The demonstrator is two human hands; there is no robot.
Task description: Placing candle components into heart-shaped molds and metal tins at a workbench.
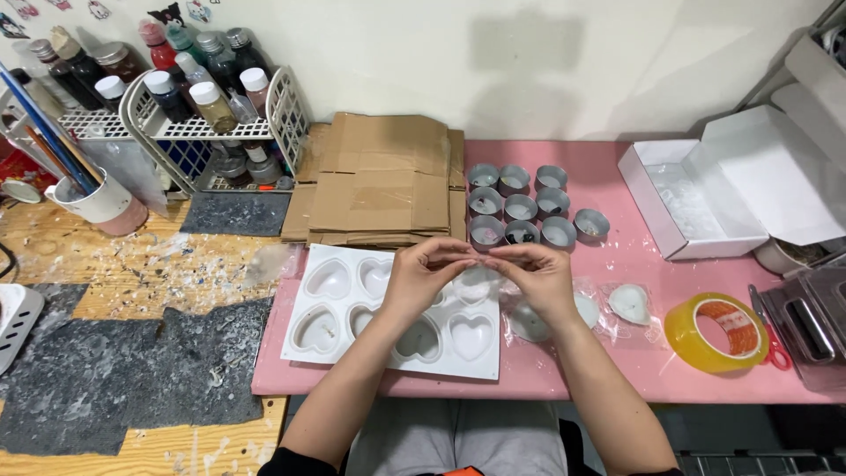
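Landmark: white heart mould (pixel 388 308), a tray of six heart-shaped hollows lying flat on the pink counter (pixel 564 370); every place below is given from it.
Far left of the mould: white cup of brushes (pixel 92 198) on a paint-flecked wooden surface, with dark grey mats (pixel 132 370) in front of it.
Up and left of the mould: white wire rack (pixel 207 123) loaded with small capped bottles.
Just behind the mould: stack of flattened brown cardboard (pixel 379 181), its front edge beside the mould's rear edge.
Left hand (pixel 423 278): over the mould's right half, fingers curled, thumb and fingertips pinched shut on a thin clear plastic wrap (pixel 478 269).
Clear plastic wrap: raised above the mould's right edge, stretched between both hands; what it contains cannot be made out.
Right hand (pixel 538 273): just right of the mould, grip pinched closed on the wrap's other end.
Behind and right of the mould: cluster of small grey round tins (pixel 529 207).
Right of the mould: two wrapped white heart pieces (pixel 630 302) on the counter, then a yellowish tape roll (pixel 716 332).
Far right, behind: open white box (pixel 696 198).
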